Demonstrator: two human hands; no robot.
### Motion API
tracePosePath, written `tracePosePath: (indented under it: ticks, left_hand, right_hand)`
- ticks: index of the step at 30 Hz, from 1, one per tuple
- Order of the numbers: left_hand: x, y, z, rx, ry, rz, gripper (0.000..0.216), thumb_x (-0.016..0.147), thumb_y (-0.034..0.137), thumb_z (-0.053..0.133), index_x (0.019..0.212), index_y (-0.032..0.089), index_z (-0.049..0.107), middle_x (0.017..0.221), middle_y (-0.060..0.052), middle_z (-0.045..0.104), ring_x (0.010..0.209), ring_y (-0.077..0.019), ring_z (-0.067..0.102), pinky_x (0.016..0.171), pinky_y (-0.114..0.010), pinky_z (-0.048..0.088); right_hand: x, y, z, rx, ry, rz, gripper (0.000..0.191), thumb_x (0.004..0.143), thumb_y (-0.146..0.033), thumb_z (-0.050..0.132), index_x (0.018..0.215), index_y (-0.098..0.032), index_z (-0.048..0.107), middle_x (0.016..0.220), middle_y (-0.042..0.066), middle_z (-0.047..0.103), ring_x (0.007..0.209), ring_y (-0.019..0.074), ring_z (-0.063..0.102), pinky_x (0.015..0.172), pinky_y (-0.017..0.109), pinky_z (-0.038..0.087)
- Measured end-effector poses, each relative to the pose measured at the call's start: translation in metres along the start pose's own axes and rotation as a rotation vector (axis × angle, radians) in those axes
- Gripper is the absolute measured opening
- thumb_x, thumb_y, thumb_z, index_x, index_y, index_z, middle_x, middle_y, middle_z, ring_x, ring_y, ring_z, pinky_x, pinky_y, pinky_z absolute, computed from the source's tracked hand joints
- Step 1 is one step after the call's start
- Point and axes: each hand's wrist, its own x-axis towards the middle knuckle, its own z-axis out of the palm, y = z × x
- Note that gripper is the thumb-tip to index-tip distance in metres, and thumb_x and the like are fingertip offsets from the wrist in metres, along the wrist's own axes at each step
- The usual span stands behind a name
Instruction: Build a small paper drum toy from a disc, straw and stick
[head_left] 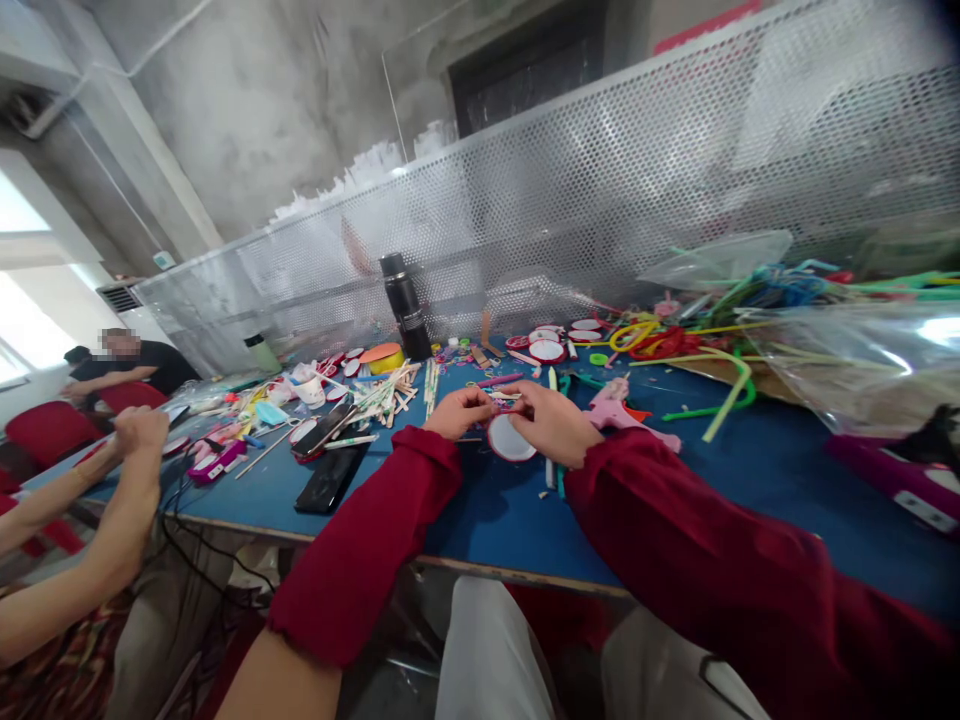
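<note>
On my head-camera feed, the contact zone is the least legible area. The fingertips of the left hand (pixel 457 414) and right hand (pixel 555 424) converge above the blue table (pixel 480 535), and they cover whatever small part lies between them. I see specks of pink there, too small to identify. The wearer's right sleeve (pixel 697 520) runs out of view at the lower right corner. A purple box (pixel 889 478) is cut off by the right edge, and a clear plastic bag (pixel 862 355) obscures part of the material behind it. At the left, a co-worker's forearms (pixel 112 530) are also cropped; their hands (pixel 141 430) overlap, so their grip cannot be read.

Working item: a white disc with a red rim (pixel 513 440). It is located between the two hands, directly below the fingertips. The right thumb overlaps its upper right edge; the left fingertips are at its upper left edge. Finger state: on each hand, thumb and forefinger are bent toward each other. I cannot tell whether they pinch the rim or a separate small part, nor whether the disc touches the table.
</note>
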Motion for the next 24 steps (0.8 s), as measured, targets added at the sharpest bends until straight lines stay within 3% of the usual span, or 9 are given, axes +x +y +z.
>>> tracePosePath:
  ticks: [5,11,19,24]
  left_hand:
    - [-0.0007,-0.0006,0.0011,-0.05,-0.057,-0.04,0.048,0.061,0.056,0.079,0.072,0.014,0.06,0.059,0.004,0.054,0.051,-0.0063,0.044,0.052,-0.021,0.031]
    - [-0.0004,-0.0012,-0.0005,-0.106,-0.016,-0.081,0.045,0.063,0.053,0.079,0.078,0.014,0.064,0.063,0.003,0.056,0.056,-0.0071,0.049,0.052,-0.02,0.032]
    - [-0.0003,-0.0044,-0.0013,-0.201,-0.011,-0.084,0.043,0.064,0.051,0.08,0.08,0.015,0.063,0.062,0.004,0.055,0.053,-0.0065,0.047,0.051,-0.02,0.032]
    - [-0.0005,-0.003,0.0008,-0.173,-0.008,-0.054,0.044,0.063,0.051,0.08,0.082,0.015,0.064,0.06,0.004,0.056,0.049,-0.0066,0.046,0.048,-0.021,0.027]
  right_hand:
    - [0.0026,0.0005,0.0016,0.095,-0.057,-0.014,0.04,0.076,-0.011,0.052,0.112,-0.021,0.068,0.088,0.002,0.073,0.075,0.0167,0.065,0.071,0.027,0.048]
    - [0.0038,-0.0015,-0.0021,0.162,0.047,0.053,0.021,0.074,-0.013,0.051,0.085,-0.019,0.068,0.08,0.001,0.072,0.07,0.0146,0.063,0.067,0.025,0.047]
    - [0.0045,-0.0008,-0.0014,0.153,0.123,0.131,0.017,0.072,-0.017,0.05,0.083,-0.019,0.063,0.079,0.002,0.068,0.068,0.0147,0.06,0.066,0.027,0.045]
    - [0.0024,-0.0028,-0.0016,0.166,0.093,0.095,0.027,0.071,-0.015,0.053,0.095,-0.018,0.063,0.083,0.003,0.068,0.07,0.0153,0.061,0.063,0.026,0.045]
